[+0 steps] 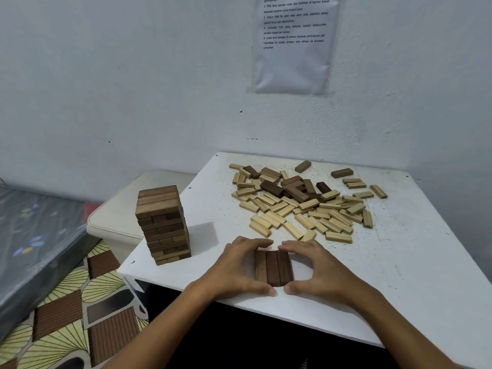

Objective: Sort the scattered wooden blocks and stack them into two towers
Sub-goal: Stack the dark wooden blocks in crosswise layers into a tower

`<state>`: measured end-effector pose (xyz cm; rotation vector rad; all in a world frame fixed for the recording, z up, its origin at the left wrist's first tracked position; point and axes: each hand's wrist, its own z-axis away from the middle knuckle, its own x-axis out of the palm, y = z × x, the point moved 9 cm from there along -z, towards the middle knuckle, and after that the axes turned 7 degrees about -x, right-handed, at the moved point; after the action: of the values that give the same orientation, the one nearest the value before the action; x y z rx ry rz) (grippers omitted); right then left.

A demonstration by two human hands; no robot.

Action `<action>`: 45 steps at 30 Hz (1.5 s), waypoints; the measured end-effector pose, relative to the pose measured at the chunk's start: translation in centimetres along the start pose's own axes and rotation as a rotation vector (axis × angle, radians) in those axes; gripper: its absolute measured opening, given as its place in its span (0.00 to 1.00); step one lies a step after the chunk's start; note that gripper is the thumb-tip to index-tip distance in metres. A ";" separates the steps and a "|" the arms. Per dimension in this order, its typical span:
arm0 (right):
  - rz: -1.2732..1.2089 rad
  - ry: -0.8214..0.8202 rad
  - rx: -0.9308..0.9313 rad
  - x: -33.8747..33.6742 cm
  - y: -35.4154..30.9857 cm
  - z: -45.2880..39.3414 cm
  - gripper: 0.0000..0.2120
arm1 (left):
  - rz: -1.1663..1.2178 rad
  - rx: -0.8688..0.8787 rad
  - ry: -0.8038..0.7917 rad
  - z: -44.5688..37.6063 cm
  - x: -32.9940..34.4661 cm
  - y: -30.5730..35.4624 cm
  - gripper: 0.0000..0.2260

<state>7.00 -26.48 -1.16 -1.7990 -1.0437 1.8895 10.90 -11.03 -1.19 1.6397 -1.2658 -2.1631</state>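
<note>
Three dark brown rectangular wooden blocks lie flat, side by side and touching, near the front edge of the white square table, at about 6 o'clock from the scattered pile of pale and dark wooden blocks. Left hand and right hand bracket the trio: fingers curled over the far ends, thumbs at the near ends, squeezing the row together. Both hands grip the set, neither lifts it.

A tall tower of dark brown wooden blocks stands at 10 o'clock from the hands, near the table's left edge, well apart from the pile.

Handling, judged: blocks look rigid, light, smooth-sided, not fragile. A row of three held only by end pressure will likely buckle or drop the middle piece if the squeeze slackens. Best hold is on the two outer long faces, pressing inward, or keep fingers and thumbs on both short ends with even force. The tower probably topples easily with a sideways nudge; set down straight from above.

Printed paper sheet hangs on the wall behind.
</note>
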 end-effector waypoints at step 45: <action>-0.159 -0.073 -0.474 -1.1 -21.9 -17.4 0.30 | -0.021 -0.113 0.379 4.7 -25.4 -0.8 0.32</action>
<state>18.54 -7.58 15.98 -1.8191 -1.7228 1.7225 17.15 6.34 16.92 1.9028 -1.0015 -1.7791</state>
